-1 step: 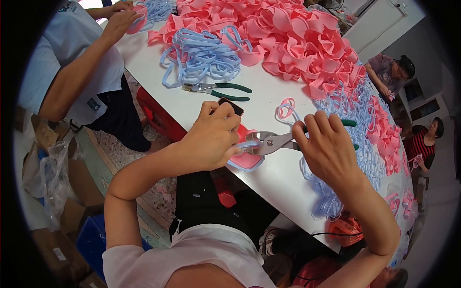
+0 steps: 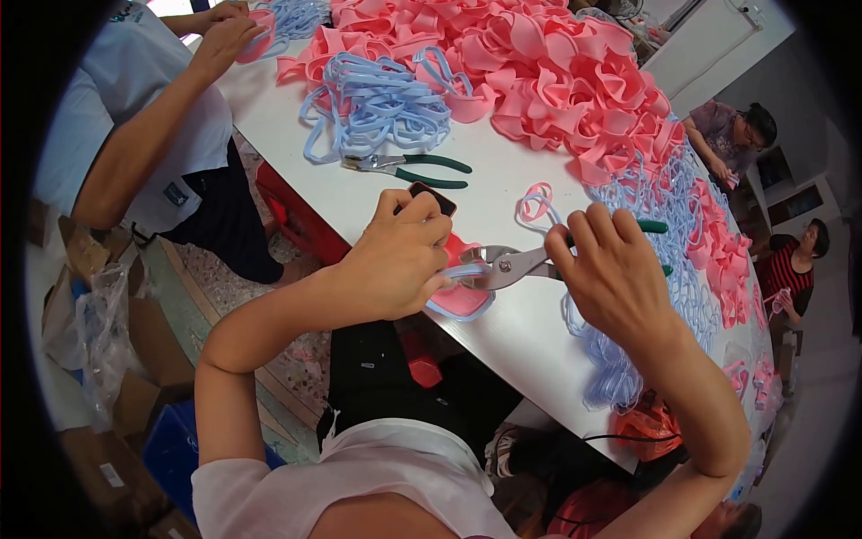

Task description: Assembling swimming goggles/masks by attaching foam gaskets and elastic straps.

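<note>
My right hand [image 2: 615,278] grips the green-handled pliers [image 2: 510,266], whose jaws point left over the table's near edge. The jaws are at the light-blue edging of a pink soft piece [image 2: 462,302]; whether they pinch it is hard to make out. My left hand [image 2: 391,256] is closed on that same piece, its fingertips close to the jaws. Part of the piece is hidden behind the left fingers. A dark phone-like object [image 2: 435,198] lies partly behind my left hand.
Another green-handled pair of pliers [image 2: 409,168] lies beyond my left hand, by a bundle of light-blue cords [image 2: 377,108]. Pink pieces [image 2: 575,81] heap at the back; tangled light-blue strands [image 2: 620,350] lie right. A co-worker's arm [image 2: 144,144] is at left. A red bin [image 2: 292,216] stands below the edge.
</note>
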Demonstrator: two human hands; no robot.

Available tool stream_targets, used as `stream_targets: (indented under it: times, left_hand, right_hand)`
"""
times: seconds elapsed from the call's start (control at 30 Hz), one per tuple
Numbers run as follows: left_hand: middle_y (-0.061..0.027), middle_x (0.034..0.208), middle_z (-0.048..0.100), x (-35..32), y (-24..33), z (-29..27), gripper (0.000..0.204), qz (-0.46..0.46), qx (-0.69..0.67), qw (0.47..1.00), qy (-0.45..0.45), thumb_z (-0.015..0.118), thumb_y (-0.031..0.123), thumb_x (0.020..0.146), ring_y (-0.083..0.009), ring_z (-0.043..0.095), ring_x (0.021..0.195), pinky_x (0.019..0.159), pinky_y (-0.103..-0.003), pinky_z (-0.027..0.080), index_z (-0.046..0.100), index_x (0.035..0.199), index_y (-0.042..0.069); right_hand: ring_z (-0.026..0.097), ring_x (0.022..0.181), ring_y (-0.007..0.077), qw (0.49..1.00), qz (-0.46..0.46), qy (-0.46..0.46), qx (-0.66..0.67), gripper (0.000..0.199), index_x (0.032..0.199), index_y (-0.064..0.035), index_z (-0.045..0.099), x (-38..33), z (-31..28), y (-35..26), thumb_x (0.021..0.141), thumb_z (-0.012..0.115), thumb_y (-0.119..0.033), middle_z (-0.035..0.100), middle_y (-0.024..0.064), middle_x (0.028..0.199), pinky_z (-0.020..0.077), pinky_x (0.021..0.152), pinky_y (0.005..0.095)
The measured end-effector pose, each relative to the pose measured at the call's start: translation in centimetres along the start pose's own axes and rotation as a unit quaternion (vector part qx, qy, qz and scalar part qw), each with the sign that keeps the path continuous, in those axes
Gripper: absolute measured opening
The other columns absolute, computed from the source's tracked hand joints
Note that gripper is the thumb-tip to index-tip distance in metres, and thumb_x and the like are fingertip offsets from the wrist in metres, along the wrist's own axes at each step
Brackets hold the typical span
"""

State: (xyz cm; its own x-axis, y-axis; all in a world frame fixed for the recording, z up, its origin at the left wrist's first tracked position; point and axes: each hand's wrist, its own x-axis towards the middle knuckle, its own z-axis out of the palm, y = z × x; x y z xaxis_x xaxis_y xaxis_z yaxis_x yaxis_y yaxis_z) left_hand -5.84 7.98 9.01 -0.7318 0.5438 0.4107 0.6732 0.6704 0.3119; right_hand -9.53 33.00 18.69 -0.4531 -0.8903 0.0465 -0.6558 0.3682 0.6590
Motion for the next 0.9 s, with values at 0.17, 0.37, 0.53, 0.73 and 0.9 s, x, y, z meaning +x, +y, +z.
stream_targets:
  times: [0.17, 0.37, 0.53, 0.73, 0.9]
  left_hand:
    - [-0.0056, 0.091, 0.054, 0.2, 0.6, -0.6, 0.018, 0.013, 0.017, 0.999, -0.025, 0.075, 0.02, 0.07, -0.0255, 0.048, 0.103, 0.093, -0.047, 0.029, 0.071, 0.075, 0.003]
    - [-0.0065, 0.091, 0.055, 0.6, 1.0, -0.5, 0.019, 0.038, 0.048, 0.997, -0.056, 0.074, 0.021, 0.07, -0.0255, 0.048, 0.104, 0.093, -0.046, 0.03, 0.071, 0.075, 0.002]
    - [-0.0063, 0.091, 0.055, 0.9, 0.9, -0.1, 0.018, 0.035, 0.026, 0.997, -0.057, 0.074, 0.019, 0.071, -0.0252, 0.048, 0.104, 0.093, -0.046, 0.03, 0.071, 0.075, 0.002]
    - [-0.0015, 0.089, 0.056, -0.4, -1.0, -0.6, 0.014, -0.081, -0.091, 0.992, 0.022, 0.078, 0.019, 0.071, -0.0233, 0.047, 0.102, 0.091, -0.039, 0.027, 0.071, 0.076, 0.008]
    - [-0.0032, 0.086, 0.056, -0.8, -1.3, -1.0, 0.016, -0.113, -0.115, 0.985, 0.058, 0.077, 0.022, 0.073, -0.0244, 0.045, 0.1, 0.089, -0.04, 0.027, 0.074, 0.076, 0.007]
  right_hand:
    - [0.052, 0.086, 0.0164, 0.996, -0.084, -0.012, -0.028, 0.011, 0.088, -0.0083, 0.058, 1.5, 0.8, 1.6, 0.083, 0.057, -0.018, 0.056, 0.0026, 0.084, 0.0382, 0.074, 0.0292]
    - [0.053, 0.085, 0.0153, 0.99, -0.127, -0.033, -0.043, 0.009, 0.083, -0.01, 0.059, 2.3, 0.2, 1.1, 0.083, 0.058, -0.019, 0.055, 0.001, 0.079, 0.0383, 0.074, 0.0283]
    - [0.054, 0.086, 0.0165, 0.99, -0.13, -0.055, -0.018, 0.008, 0.083, -0.0094, 0.059, 2.5, 0.6, 1.6, 0.081, 0.06, -0.017, 0.056, 0.0022, 0.081, 0.039, 0.075, 0.0292]
    - [0.054, 0.091, 0.0294, 0.97, 0.116, -0.028, 0.212, 0.017, 0.095, -0.0026, 0.054, -1.2, 1.4, 2.3, 0.078, 0.054, -0.004, 0.056, 0.0124, 0.092, 0.0411, 0.079, 0.0383]
    - [0.053, 0.093, 0.0325, 0.948, 0.157, -0.067, 0.268, 0.028, 0.099, -0.001, 0.052, -4.0, 1.3, 1.8, 0.071, 0.054, 0.002, 0.054, 0.0155, 0.092, 0.0406, 0.08, 0.0402]
